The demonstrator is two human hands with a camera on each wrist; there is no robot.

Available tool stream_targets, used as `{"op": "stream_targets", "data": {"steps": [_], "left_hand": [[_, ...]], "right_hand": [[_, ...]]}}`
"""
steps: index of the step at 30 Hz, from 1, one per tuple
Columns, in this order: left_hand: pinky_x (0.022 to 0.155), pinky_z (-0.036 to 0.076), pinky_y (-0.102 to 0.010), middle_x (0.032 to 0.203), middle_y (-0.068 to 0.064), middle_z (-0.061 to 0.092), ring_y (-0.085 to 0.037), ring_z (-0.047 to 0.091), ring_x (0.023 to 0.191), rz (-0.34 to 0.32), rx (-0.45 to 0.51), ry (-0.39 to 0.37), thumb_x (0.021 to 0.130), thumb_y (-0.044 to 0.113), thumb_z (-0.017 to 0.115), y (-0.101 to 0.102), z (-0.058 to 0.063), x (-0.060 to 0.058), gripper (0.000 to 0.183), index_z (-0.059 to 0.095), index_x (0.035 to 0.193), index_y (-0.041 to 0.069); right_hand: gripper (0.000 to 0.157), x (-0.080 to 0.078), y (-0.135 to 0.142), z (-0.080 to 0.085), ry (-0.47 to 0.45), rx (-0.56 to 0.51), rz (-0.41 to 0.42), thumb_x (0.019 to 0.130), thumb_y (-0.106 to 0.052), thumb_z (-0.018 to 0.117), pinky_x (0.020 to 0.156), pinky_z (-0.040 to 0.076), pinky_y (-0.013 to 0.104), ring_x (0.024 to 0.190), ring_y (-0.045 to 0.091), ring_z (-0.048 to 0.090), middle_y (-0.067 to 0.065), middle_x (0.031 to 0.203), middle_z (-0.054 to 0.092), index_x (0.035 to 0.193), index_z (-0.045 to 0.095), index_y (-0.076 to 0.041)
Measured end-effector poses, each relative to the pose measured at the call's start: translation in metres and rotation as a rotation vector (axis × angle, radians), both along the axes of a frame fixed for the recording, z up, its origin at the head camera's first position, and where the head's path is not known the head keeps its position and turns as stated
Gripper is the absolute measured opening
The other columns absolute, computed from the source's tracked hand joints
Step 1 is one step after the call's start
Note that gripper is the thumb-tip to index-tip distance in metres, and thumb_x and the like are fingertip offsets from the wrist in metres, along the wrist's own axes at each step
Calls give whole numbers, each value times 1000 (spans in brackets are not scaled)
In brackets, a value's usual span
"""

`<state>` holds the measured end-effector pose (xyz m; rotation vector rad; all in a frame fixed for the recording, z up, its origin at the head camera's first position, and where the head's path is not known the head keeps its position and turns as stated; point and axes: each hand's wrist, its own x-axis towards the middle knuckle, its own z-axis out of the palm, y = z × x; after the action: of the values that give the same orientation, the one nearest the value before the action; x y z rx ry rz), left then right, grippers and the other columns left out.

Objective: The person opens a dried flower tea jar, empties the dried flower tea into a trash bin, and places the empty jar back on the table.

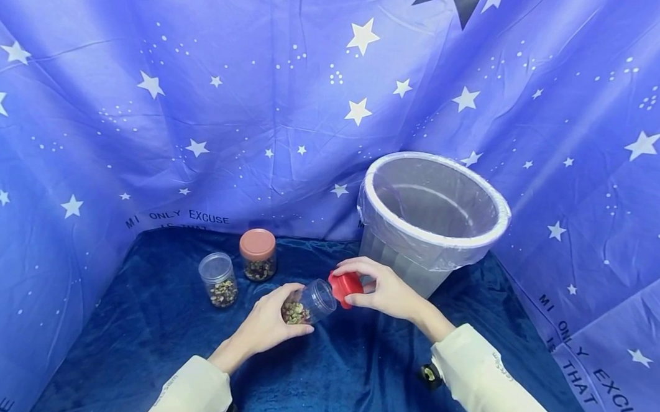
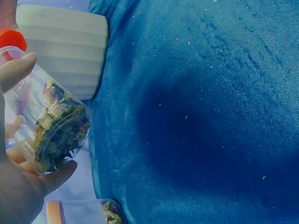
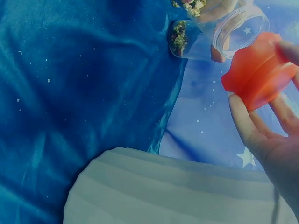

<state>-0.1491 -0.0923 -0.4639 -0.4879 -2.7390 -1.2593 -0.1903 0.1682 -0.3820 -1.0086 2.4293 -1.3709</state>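
My left hand [image 1: 264, 324] grips a clear plastic jar [image 1: 318, 300] without a lid, tilted with its mouth toward the right. Dried greenish-yellow and reddish bits, like dried flowers, lie toward its base; the left wrist view shows these dried bits [image 2: 63, 123] closely. In my right hand [image 1: 389, 291], between thumb and fingers, is a small red cup-like piece with a wavy rim [image 1: 348, 288]. That rim faces the jar's mouth, close to it. The right wrist view shows the red piece [image 3: 259, 70] beside the jar's threaded neck [image 3: 240, 30].
Left of my hands stand a lidless clear jar [image 1: 218, 272] and a jar with a pinkish-brown lid [image 1: 257, 244], both holding dried bits. A grey bin [image 1: 399, 265] with a clear liner stands behind my right hand. Dark blue cloth [image 1: 310, 379] covers the surface; starry curtains surround it.
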Motion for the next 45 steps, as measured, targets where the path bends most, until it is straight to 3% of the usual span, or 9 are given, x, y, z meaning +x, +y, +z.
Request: {"op": "stream_targets", "data": {"steps": [9,16,23,32,45], "left_hand": [[89,52,-38,117,-3,69,-14,63,104,-6,-2,-8,69,39,88,-2,1,0,72,57,130,20],[91,52,-38,117,2,68,-13,63,106,6,-18,-8,68,44,87,-4,1,0,72,56,130,24],[93,51,-40,121,-5,68,-15,63,108,5,-3,-22,69,42,88,-4,1,-1,72,55,131,25],[94,50,-42,120,-5,68,-16,63,111,8,0,-19,69,40,88,-3,1,-1,72,55,131,24],[95,50,-42,120,0,67,-15,62,111,23,13,-32,69,38,89,-4,1,0,72,55,131,25]], "right_hand": [[41,-1,11,-1,12,60,-27,84,-10,76,81,58,32,111,28,58,12,130,59,124,65,-13],[41,0,21,-5,11,101,-58,83,-10,77,82,58,31,112,27,57,10,128,60,123,66,-15],[40,-1,28,-9,30,132,-66,82,-8,77,80,58,30,111,29,57,13,125,60,120,67,-12],[39,1,41,-13,102,230,-83,81,-13,79,82,55,31,105,23,58,8,120,63,118,68,-17],[39,6,54,-29,135,322,-68,79,-11,76,80,52,28,101,21,59,6,117,65,117,68,-17]]}}
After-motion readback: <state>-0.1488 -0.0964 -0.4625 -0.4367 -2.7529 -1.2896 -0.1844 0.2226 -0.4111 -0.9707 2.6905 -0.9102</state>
